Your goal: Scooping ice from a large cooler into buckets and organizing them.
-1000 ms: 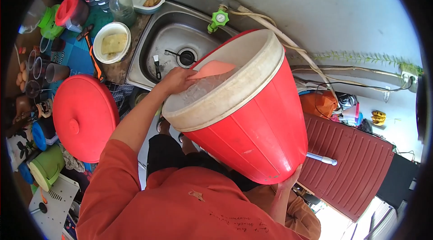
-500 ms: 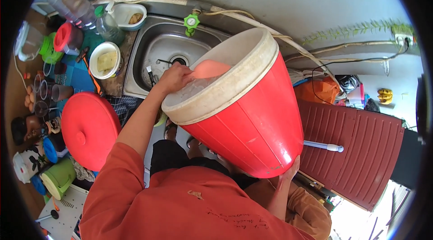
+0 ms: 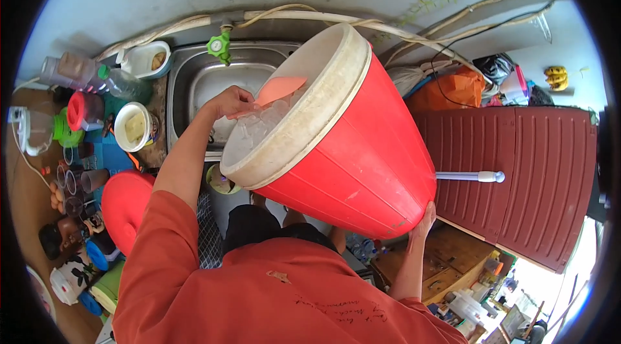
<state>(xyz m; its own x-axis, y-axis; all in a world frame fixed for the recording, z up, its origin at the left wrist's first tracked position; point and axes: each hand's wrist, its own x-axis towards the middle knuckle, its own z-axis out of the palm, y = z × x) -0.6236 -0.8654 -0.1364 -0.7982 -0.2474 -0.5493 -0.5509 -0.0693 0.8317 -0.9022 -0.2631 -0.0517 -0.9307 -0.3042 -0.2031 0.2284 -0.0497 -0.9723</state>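
Note:
A large red bucket (image 3: 349, 156) with a worn white rim lies tilted across me, its mouth toward the sink (image 3: 187, 85). Clear ice (image 3: 259, 125) has gathered at the lower side of the mouth. My left hand (image 3: 231, 102) is closed around the handle of an orange plastic scoop (image 3: 279, 89), whose blade rests over the ice inside the mouth. Under the bucket's base, my right hand (image 3: 424, 218) supports it from the right, fingers partly hidden behind it.
Above the sink is a green tap (image 3: 218, 46). A round red lid (image 3: 127, 205) stands at the left, near a white tub (image 3: 134, 127), bottles and cups. To the right, a maroon ribbed panel (image 3: 498, 176) is close to the bucket's base.
The view has swung, shifting the surroundings. The bucket has tipped a little further toward the sink, and more ice shows near its rim. The scoop remains in my left hand.

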